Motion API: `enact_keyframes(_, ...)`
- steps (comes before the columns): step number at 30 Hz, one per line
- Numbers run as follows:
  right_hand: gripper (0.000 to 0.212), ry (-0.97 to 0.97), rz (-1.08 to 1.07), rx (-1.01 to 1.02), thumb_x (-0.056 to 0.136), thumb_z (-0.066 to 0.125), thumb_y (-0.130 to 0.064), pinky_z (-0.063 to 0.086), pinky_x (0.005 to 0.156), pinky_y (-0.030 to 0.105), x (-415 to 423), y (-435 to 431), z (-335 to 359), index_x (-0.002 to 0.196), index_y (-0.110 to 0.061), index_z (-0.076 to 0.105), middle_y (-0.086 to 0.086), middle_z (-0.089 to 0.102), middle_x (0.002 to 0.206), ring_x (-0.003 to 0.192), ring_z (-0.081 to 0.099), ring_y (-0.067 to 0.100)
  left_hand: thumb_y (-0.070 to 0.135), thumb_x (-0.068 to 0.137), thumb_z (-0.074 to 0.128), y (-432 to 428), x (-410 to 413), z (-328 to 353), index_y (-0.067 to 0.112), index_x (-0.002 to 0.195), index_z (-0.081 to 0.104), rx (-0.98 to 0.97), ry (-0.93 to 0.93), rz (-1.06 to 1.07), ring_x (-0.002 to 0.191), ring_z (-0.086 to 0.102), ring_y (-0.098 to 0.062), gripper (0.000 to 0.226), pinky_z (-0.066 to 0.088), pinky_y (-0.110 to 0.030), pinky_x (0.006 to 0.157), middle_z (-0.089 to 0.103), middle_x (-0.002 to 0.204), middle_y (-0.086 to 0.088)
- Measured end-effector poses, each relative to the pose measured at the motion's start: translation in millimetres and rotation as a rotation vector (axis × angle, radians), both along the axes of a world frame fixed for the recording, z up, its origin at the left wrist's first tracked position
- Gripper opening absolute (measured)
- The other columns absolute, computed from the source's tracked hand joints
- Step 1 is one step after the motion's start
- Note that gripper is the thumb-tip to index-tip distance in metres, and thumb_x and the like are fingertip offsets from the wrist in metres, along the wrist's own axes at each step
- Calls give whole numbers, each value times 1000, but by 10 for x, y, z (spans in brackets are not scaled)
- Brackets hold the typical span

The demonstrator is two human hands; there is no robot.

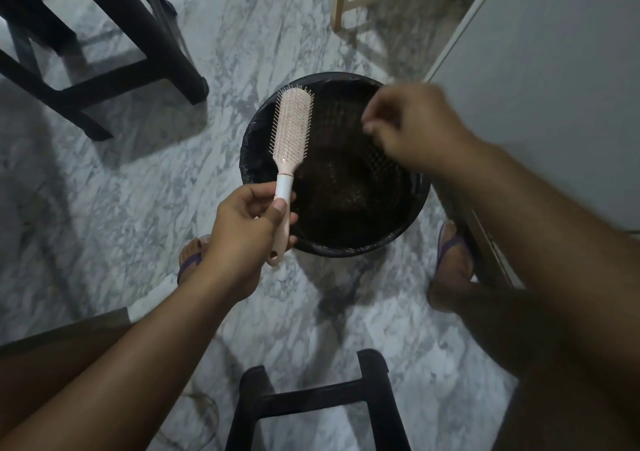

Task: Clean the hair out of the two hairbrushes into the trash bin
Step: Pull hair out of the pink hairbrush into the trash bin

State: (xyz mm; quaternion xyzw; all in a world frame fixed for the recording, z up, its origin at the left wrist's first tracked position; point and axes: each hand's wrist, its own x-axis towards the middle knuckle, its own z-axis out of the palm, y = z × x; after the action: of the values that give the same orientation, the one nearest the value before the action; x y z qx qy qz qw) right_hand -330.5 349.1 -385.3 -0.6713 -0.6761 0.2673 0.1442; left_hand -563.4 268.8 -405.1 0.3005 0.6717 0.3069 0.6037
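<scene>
My left hand point(249, 228) grips the white and pink handle of a pink paddle hairbrush point(292, 124). The brush stands upright with its bristles facing me, over the left rim of the black lined trash bin point(346, 249). My right hand point(415, 128) hovers over the bin's far right side, blurred, thumb and fingertips pinched together. Any hair between them is too fine and blurred to make out. The bin's inside is dark and shows a mesh wall. I see only one brush.
The bin stands on a grey marble floor between my sandalled feet point(190, 256) point(453, 253). A black stool point(104, 52) is at the far left, another black stool point(311, 398) right below me. A pale wooden stool leg point(337, 0) is behind the bin, a white panel point(554, 69) at the right.
</scene>
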Motion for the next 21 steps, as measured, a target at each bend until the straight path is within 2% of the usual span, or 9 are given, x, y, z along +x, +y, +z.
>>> enact_keyframes(2, 8, -227, 138, -328, 90, 63, -10, 58, 83, 40, -55, -45, -176, 86, -14, 69, 4, 69, 91, 91, 69, 28, 8, 99, 57, 12, -3, 17, 8, 119, 63, 14, 0, 10, 87, 72, -17, 21, 59, -34, 63, 72, 113, -8)
enact_keyframes(5, 19, -526, 339, -630, 90, 64, -10, 60, 85, 46, -135, -78, -189, 107, -4, 66, 17, 66, 105, 95, 67, 35, 9, 99, 57, 24, -5, 37, 8, 120, 63, 23, -2, 12, 88, 73, -17, 21, 60, -34, 64, 73, 113, -6)
enact_keyframes(7, 41, -524, 319, -504, 85, 73, -18, 58, 90, 48, -108, -18, -139, 123, -10, 61, 16, 64, 117, 103, 66, 35, 9, 99, 57, 19, -1, 48, 8, 120, 63, 21, -3, 6, 87, 72, -16, 22, 60, -34, 65, 73, 111, -5)
enact_keyframes(9, 58, -301, 205, -240, 84, 77, -24, 53, 99, 44, -87, 63, -42, 137, -18, 53, 11, 60, 132, 116, 61, 31, 9, 99, 57, 4, 9, 57, 8, 121, 63, 19, -9, -13, 83, 72, -13, 22, 60, -33, 64, 73, 111, -4)
enact_keyframes(12, 62, 114, 154, 68, 88, 72, -15, 50, 98, 22, -176, 69, 47, 144, -23, 47, 2, 50, 145, 124, 56, 17, 8, 99, 57, -20, 33, 61, 9, 119, 64, 18, -18, -46, 79, 71, -10, 21, 60, -32, 65, 74, 109, -2)
enact_keyframes(14, 61, 107, 267, 136, 89, 67, -7, 42, 103, 18, -267, 43, -12, 145, -23, 49, 4, 43, 153, 137, 46, 18, 8, 98, 58, -31, 49, 58, 10, 117, 65, 26, -18, -71, 79, 71, -11, 20, 60, -34, 67, 74, 109, -2)
enact_keyframes(16, 48, 25, 347, 227, 89, 67, -5, 42, 110, 34, -284, 62, -132, 134, -19, 62, 10, 51, 148, 135, 50, 28, 8, 98, 58, -53, 65, 66, 11, 115, 66, 48, -6, -97, 79, 72, -10, 19, 60, -33, 67, 74, 108, -1)
enact_keyframes(17, 38, 9, 340, 298, 88, 69, -9, 45, 106, 40, -266, 86, -162, 125, -18, 69, 11, 59, 140, 127, 56, 32, 8, 98, 58, -66, 69, 73, 12, 115, 66, 66, 7, -109, 79, 72, -10, 18, 60, -31, 67, 74, 108, -1)
enact_keyframes(21, 17, 84, 229, 518, 83, 76, -20, 55, 82, 33, -216, 114, -125, 98, -14, 81, 7, 79, 99, 90, 70, 26, 8, 98, 59, -58, 38, 94, 17, 112, 67, 159, 97, -163, 81, 72, -10, 19, 59, -25, 65, 72, 101, 2)
